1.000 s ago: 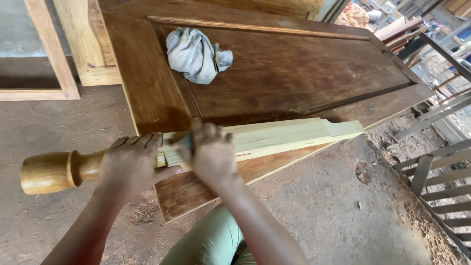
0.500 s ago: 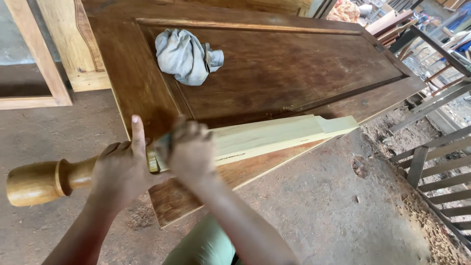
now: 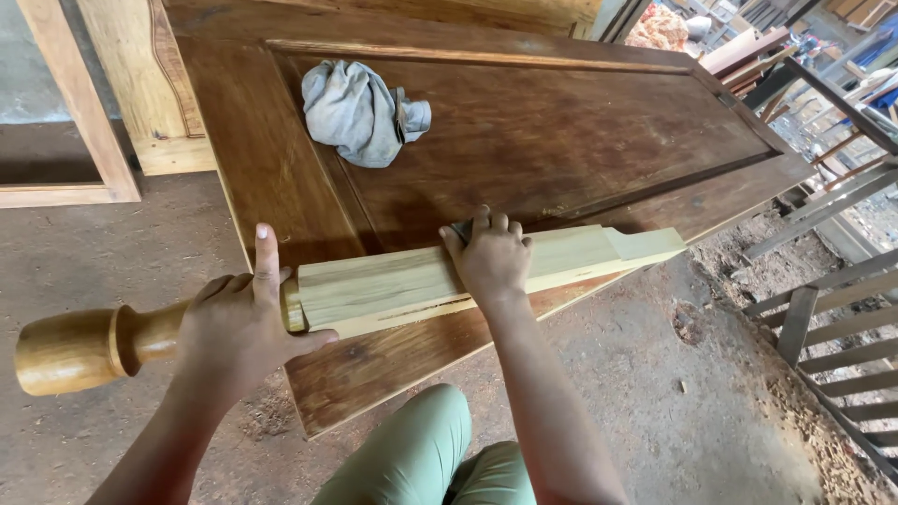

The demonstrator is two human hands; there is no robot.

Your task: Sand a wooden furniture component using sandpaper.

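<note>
Nothing like that here, honestly: no packages, labels, signs or screens anywhere in view, just bare wood, a rag and a dusty workshop floor.

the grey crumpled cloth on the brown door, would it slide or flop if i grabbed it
The grey crumpled cloth looks soft and bunched in folds, so it would probably flop and drape. It seems light, and would likely drag rather than roll across the dark brown wooden door.
</note>
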